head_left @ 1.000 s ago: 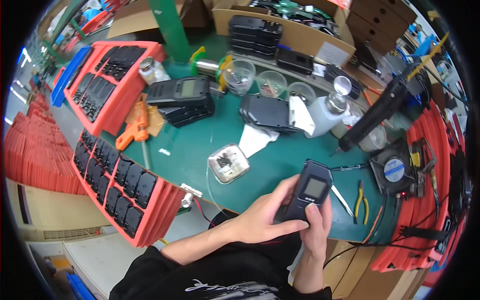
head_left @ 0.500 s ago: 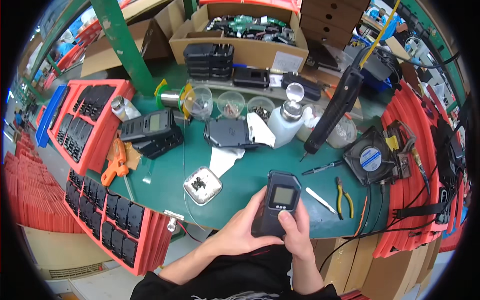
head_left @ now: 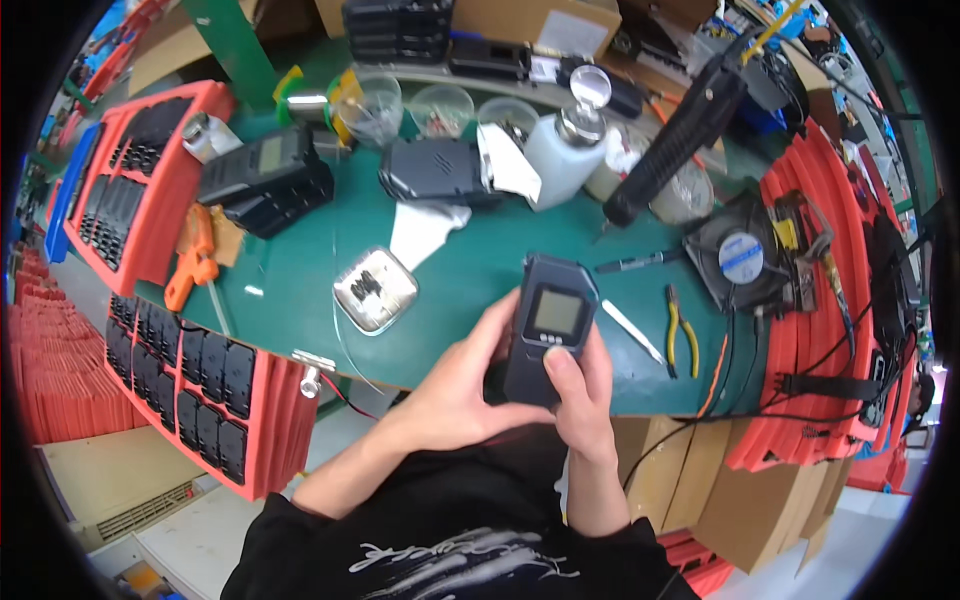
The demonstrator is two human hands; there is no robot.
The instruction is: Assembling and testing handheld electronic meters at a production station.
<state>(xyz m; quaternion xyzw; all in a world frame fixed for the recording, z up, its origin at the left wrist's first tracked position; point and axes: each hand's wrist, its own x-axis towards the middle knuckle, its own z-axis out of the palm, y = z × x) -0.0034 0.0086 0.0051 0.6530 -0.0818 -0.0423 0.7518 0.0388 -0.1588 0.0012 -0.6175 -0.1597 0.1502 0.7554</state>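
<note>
black shirt (head_left: 480,495): loopy white script (head_left: 460,562) | black fan (head_left: 712,278): round blue-and-white label (head_left: 741,258) | cardboard box (head_left: 518,20): white paper label (head_left: 572,33), print's probably too blurry to read tbh

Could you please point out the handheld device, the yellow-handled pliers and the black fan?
Handheld device (head_left: 554,318), head view: on its screen.
Yellow-handled pliers (head_left: 677,321), head view: where the handles meet.
Black fan (head_left: 741,258), head view: on its hub label.

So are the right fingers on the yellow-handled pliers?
No, the pliers lie on the green table; the right fingers hold the black handheld device.
</note>
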